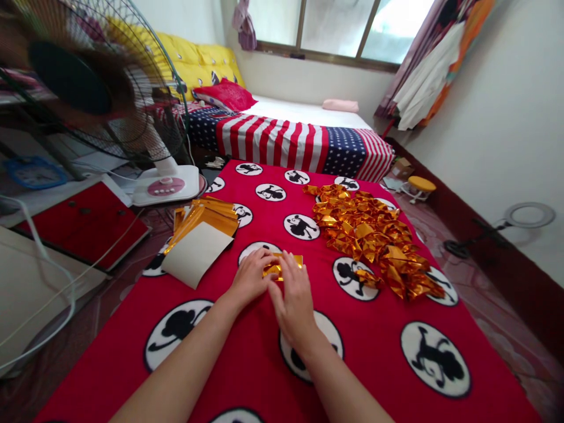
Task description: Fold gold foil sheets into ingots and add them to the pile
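Observation:
Both hands meet at the middle of a red cloth [352, 346] printed with black figures in white circles. Between them is a small sheet of gold foil paper [278, 267], partly hidden under the fingers. My left hand [254, 271] grips its left side with bent fingers. My right hand [293, 294] has its fingers closed over the right side, thumb near the left hand. To the left lies a stack of gold foil sheets [215, 212] with a pale sheet [198, 252] on top. A heap of folded gold foil pieces [365, 226] spreads on the right.
An electric fan [165, 185] stands left of the cloth, near a red panel [83, 220] and a white cable [66, 276]. Beyond the cloth is a bed with a striped, starred cover [282, 141]. A yellow stool [420, 184] and ring light [529, 215] are at right.

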Demonstrator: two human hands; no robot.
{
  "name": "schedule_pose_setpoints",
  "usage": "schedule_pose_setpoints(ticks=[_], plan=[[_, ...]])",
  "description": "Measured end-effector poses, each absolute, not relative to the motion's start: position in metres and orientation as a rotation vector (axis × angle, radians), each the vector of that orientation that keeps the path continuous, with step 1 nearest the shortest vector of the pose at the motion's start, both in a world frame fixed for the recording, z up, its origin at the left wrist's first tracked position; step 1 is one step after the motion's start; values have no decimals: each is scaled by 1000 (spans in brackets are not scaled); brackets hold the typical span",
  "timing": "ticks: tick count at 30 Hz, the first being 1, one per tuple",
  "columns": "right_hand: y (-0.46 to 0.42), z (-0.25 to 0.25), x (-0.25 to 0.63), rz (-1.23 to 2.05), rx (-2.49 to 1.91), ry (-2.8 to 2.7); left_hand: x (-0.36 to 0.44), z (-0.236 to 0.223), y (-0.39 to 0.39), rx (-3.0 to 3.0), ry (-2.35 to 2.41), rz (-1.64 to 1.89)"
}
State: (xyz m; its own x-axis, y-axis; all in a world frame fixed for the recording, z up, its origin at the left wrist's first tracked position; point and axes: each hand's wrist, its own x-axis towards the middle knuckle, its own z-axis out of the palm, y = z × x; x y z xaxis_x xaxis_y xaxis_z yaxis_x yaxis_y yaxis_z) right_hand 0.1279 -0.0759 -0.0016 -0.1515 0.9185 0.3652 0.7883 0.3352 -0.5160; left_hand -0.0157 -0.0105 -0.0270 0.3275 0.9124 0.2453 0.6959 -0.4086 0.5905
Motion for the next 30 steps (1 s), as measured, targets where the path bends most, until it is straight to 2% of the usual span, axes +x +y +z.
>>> schedule_pose_setpoints(ticks=[4, 14, 17, 20, 24, 27, 30], plan=[[-81, -16, 107, 356, -1500, -2169, -15, -28, -11, 2227, 1437, 775], [-88, -29, 149, 139, -1756, -2290, -15, -16, -12, 2161, 1403, 799], [-89, -30, 147, 134, -1768, -2289, -2, -3, -21, 2127, 1461, 907], [-90, -31, 146, 123, -1726, -2286, 17, 6, -35, 2034, 1229, 1016], [-90, -29, 147, 118, -1643, -2295, 27, 1, -43, 2121, 1027, 728], [-90, -26, 146, 150, -1673, -2261, 14, -13, -35, 2259, 1162, 578], [-88, -25, 146, 180, -1699, -2249, -3, -24, -19, 2301, 1428, 604]])
